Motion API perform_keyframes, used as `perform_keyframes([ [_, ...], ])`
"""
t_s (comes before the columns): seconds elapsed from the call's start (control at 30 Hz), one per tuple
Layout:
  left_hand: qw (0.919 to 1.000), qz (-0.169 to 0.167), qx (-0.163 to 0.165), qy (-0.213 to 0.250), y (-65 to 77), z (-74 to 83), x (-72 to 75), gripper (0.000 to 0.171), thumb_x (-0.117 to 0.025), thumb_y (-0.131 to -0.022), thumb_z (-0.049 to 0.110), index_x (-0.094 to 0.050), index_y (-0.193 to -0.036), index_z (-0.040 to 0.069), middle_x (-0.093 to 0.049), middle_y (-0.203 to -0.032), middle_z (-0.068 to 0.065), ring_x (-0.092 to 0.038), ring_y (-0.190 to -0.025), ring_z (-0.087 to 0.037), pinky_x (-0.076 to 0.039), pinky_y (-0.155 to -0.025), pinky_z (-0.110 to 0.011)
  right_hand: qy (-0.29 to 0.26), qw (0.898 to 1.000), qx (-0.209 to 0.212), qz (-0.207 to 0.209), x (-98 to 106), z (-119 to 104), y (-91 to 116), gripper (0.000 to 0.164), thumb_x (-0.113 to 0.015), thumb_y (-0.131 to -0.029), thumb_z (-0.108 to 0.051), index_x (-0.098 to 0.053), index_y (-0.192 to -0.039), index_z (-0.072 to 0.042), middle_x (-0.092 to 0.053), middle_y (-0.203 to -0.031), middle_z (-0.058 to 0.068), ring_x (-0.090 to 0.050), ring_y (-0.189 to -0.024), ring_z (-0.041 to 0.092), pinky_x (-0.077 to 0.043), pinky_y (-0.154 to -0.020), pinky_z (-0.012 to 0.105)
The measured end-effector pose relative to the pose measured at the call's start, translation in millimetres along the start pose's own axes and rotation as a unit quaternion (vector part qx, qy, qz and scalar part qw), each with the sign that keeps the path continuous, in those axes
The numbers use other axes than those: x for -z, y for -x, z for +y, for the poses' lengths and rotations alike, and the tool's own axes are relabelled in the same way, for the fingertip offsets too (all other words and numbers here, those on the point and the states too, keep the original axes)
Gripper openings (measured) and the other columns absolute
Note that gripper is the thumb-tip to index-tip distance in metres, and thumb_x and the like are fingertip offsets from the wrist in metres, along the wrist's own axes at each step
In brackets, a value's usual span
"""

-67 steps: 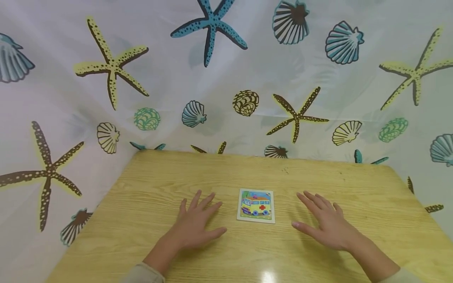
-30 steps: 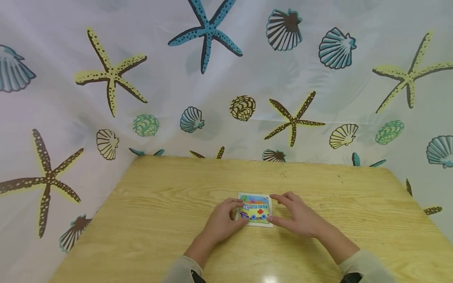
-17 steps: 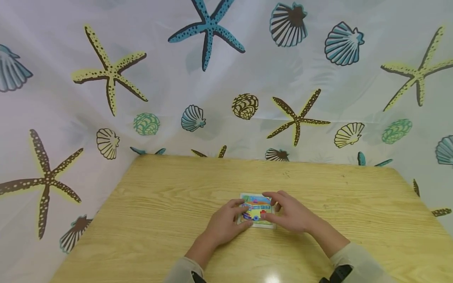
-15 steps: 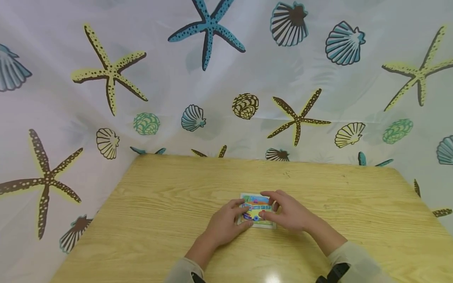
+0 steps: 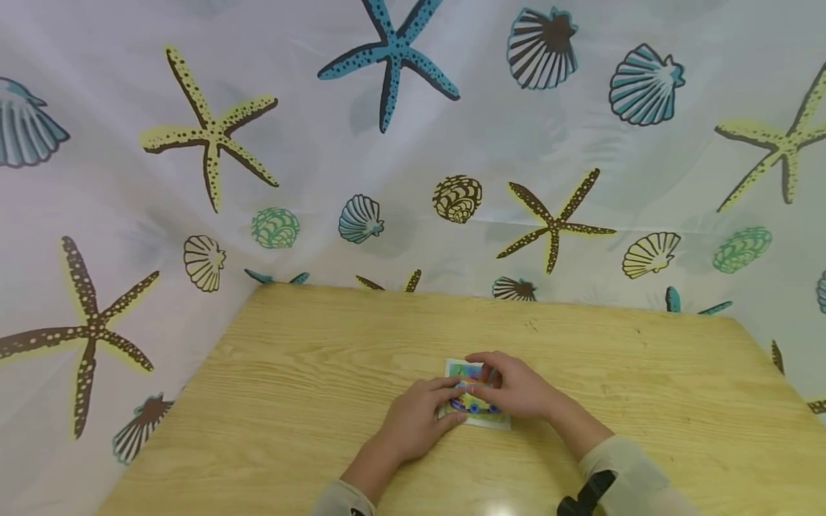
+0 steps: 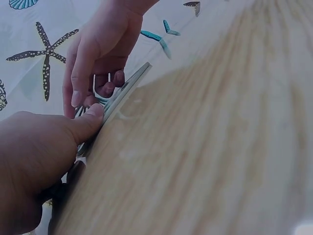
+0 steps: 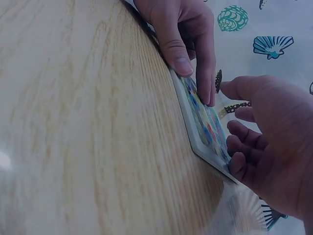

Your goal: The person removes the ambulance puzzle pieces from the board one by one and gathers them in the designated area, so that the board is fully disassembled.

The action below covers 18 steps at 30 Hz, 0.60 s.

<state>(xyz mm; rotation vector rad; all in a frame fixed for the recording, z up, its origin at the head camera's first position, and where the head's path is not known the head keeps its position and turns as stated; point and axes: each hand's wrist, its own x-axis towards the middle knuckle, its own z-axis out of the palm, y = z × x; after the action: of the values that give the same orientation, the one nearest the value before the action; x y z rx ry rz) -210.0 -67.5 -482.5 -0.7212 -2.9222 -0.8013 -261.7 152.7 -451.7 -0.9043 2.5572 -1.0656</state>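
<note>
A small square picture board [image 5: 477, 418], showing a yellow ambulance within a pale border, lies flat on the wooden table [image 5: 335, 337]. My left hand [image 5: 416, 419] rests on the board's left side. Its thumb presses the near border, and its fingers lie over the picture, as the right wrist view also shows. Over the board's right half is my right hand [image 5: 519, 387], its fingers loosely bent. Thumb and index finger stand apart with nothing visible between them, while the lower fingertips [image 7: 237, 164] are at the board's right edge. Both hands cover much of the picture.
A white cloth [image 5: 290, 93] printed with starfish and shells hangs behind the table and along both sides. A black strap or camera mount [image 5: 590, 494] sits on my right sleeve. A bright light reflection [image 5: 497, 507] shows on the tabletop near me.
Both hands have come in from either side of the board onto it. Since half a second ago, the right hand has shifted slightly left over the picture, and the left fingers reach further across it.
</note>
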Motion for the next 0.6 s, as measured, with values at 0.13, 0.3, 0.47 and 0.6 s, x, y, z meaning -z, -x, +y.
perform_keyframes([
  [0.13, 1.0, 0.007, -0.003, -0.006, -0.5, -1.8, -1.4, 0.047, -0.059, -0.098, 0.047, -0.059, -0.14, 0.026, -0.055, -0.147, 0.006, -0.057, -0.124, -0.021, -0.052, -0.096, -0.045, -0.005, 1.0, -0.001, 0.0, -1.6, 1.8, -4.3, 0.05, -0.062, -0.1, -0.024, -0.05, -0.142, -0.002, -0.062, -0.094, 0.002, -0.056, -0.067, 0.009, -0.048, -0.061, 0.026],
  [0.3, 0.9999, 0.009, 0.002, -0.006, -0.6, -2.3, 0.4, 0.047, -0.06, -0.097, 0.047, -0.06, -0.139, 0.025, -0.054, -0.148, 0.008, -0.057, -0.12, -0.02, -0.053, -0.093, -0.044, 0.031, 0.999, -0.012, 0.009, -4.9, 2.4, -11.6, 0.045, -0.063, -0.099, -0.031, -0.057, -0.138, -0.01, -0.061, -0.09, -0.003, -0.051, -0.067, 0.008, -0.044, -0.061, 0.025],
  [0.47, 0.9999, 0.008, 0.009, 0.008, 1.3, -2.4, 0.7, 0.048, -0.061, -0.097, 0.045, -0.06, -0.139, 0.022, -0.053, -0.149, 0.007, -0.057, -0.118, -0.019, -0.052, -0.092, -0.042, 0.055, 0.998, -0.028, 0.002, -8.2, 4.6, -18.8, 0.038, -0.062, -0.099, -0.032, -0.062, -0.132, -0.014, -0.058, -0.083, -0.004, -0.05, -0.063, 0.009, -0.042, -0.059, 0.026],
  [0.6, 0.9996, 0.004, 0.005, 0.028, 2.7, -2.8, -0.5, 0.046, -0.062, -0.096, 0.044, -0.062, -0.136, 0.02, -0.05, -0.151, 0.001, -0.055, -0.128, -0.025, -0.051, -0.097, -0.048, 0.069, 0.997, -0.04, 0.0, -10.5, 5.1, -20.4, 0.033, -0.059, -0.1, -0.028, -0.063, -0.13, -0.016, -0.056, -0.079, -0.005, -0.05, -0.062, 0.01, -0.041, -0.059, 0.026],
])
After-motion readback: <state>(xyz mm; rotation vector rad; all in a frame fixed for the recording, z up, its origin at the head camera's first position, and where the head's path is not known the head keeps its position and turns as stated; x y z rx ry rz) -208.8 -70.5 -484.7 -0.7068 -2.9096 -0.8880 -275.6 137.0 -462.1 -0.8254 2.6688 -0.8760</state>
